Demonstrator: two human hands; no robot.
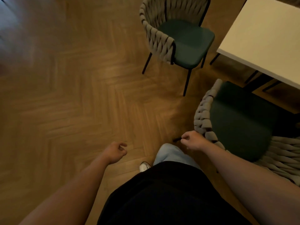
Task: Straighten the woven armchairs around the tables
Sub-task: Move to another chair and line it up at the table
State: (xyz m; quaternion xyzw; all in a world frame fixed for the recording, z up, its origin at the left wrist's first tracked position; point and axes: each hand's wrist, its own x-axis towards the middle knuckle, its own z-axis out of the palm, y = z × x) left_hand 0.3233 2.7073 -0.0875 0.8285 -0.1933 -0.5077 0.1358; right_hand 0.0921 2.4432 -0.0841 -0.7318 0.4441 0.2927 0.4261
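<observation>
Woven near chair (240,120) lower right, far chair (177,34) askew; left hand (116,151), right hand (192,142) loosely curled, empty: risk of snagged legs scraping parquet (73,95).

worktop (263,38) cut off at right edge; nearer armchair (240,122) cropped lower right; floor (29,30) blurred upper left.
</observation>
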